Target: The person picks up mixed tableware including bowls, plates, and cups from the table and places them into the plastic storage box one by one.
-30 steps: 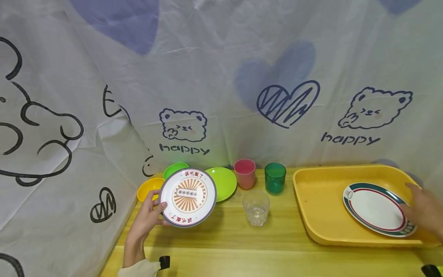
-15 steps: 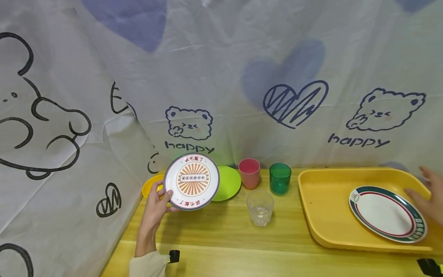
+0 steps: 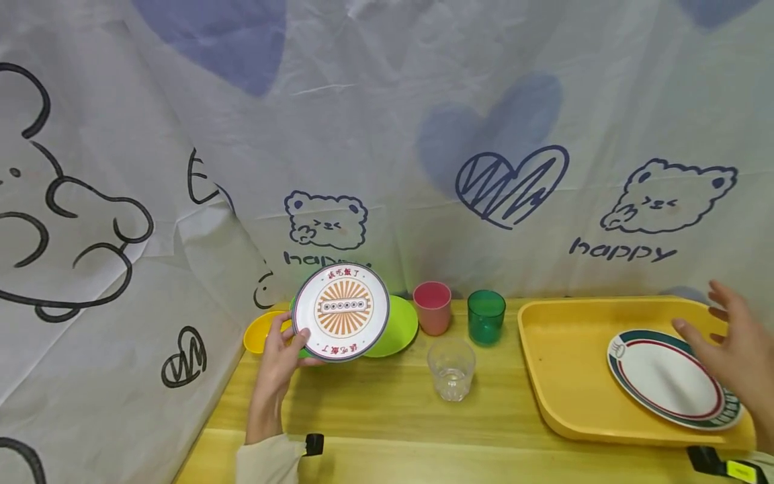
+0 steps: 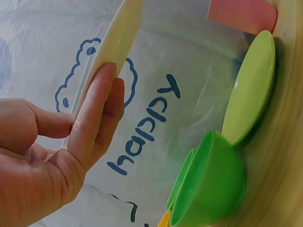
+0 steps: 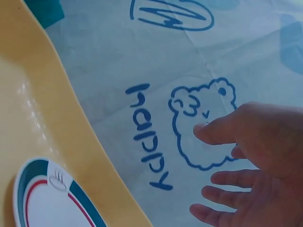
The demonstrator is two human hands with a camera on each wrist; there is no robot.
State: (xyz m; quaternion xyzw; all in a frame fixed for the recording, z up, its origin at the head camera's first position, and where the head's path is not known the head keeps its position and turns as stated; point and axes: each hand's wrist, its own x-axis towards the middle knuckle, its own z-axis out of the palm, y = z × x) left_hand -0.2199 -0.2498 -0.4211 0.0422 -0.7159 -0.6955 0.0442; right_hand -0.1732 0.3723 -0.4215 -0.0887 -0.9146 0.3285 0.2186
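My left hand [image 3: 281,359] pinches the rim of a white plate [image 3: 341,312] with an orange sunburst and red characters, thumb on its face and fingers behind. The plate is held up, tilted toward me, in front of the green dishes. In the left wrist view it shows edge-on between thumb and fingers [image 4: 92,111]. My right hand [image 3: 734,343] hovers with fingers spread, holding nothing, over the right side of a yellow tray [image 3: 568,376]. Below it in the tray lies a white oval plate [image 3: 665,380] with a dark green and red rim.
Behind the held plate stand a green bowl [image 4: 213,184], a lime plate [image 3: 396,329] and a yellow bowl [image 3: 259,336]. A pink cup [image 3: 432,309], a green cup [image 3: 486,319] and a clear glass [image 3: 452,370] stand mid-table. A printed cloth [image 3: 387,168] hangs behind.
My left hand has lifted the sunburst plate higher and slightly right. My right hand has moved up off the oval plate's edge, its fingers spreading; that plate stays in the tray.
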